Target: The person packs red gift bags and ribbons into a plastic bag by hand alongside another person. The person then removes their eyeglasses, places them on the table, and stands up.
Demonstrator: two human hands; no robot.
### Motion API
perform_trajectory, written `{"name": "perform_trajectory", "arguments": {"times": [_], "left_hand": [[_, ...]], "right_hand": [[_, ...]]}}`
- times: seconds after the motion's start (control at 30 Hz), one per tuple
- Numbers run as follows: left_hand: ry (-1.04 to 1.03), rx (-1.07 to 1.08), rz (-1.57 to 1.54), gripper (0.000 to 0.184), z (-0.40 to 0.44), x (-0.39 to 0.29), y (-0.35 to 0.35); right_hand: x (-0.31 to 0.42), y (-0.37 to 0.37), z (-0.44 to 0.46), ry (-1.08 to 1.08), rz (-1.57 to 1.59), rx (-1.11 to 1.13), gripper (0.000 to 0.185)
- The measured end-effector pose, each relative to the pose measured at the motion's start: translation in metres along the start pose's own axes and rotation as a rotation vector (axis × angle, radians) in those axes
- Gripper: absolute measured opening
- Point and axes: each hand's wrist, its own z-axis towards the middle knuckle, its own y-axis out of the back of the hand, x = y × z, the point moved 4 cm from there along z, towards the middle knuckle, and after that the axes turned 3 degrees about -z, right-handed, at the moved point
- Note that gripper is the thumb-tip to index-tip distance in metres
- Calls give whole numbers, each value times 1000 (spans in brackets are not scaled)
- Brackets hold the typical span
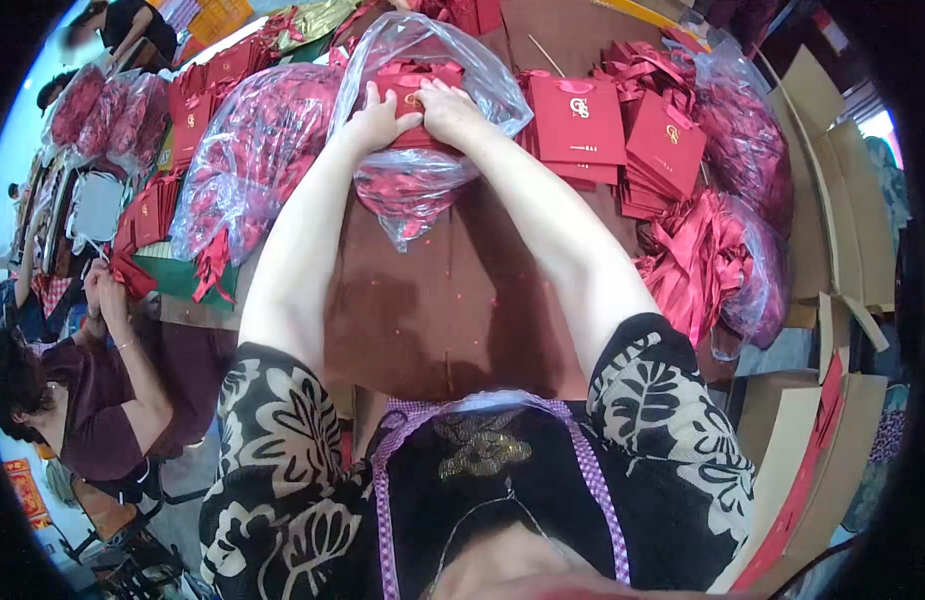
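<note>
Both hands reach into the mouth of a clear plastic bag on the far side of the table. Inside it are red paper gift bags with ribbon. My left hand rests on them with its fingers spread. Close beside it, my right hand lies on the same stack, fingers stretched forward and partly bent. Neither hand visibly grips anything. The near part of the plastic bag hangs toward me, with red ribbon showing through.
Stacks of red gift bags with gold print stand to the right, beside loose red ribbons. A filled plastic bag lies at left. Cardboard stands along the right edge. At left, a person handles red pieces.
</note>
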Motion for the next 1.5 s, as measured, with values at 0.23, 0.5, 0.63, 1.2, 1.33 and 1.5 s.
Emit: {"name": "perform_trajectory", "arguments": {"times": [0.23,0.5,0.63,1.2,1.33,1.5], "left_hand": [[-161,136,95,71,-1,0,8],[-322,231,400,58,1,-3,2],[-150,146,169,61,1,-4,6],[-222,150,250,67,21,17,-15],[-185,98,79,59,25,29,-22],[-177,229,115,59,-23,-25,26]], "right_hand": [[-5,-6,7,13,-2,-47,36],[-5,-5,4,24,19,-93,36],[-7,-10,6,21,35,-114,35],[-5,-6,4,-12,15,-94,36],[-5,-4,4,-8,39,-87,33],[-6,-5,3,-13,83,-143,32]]}}
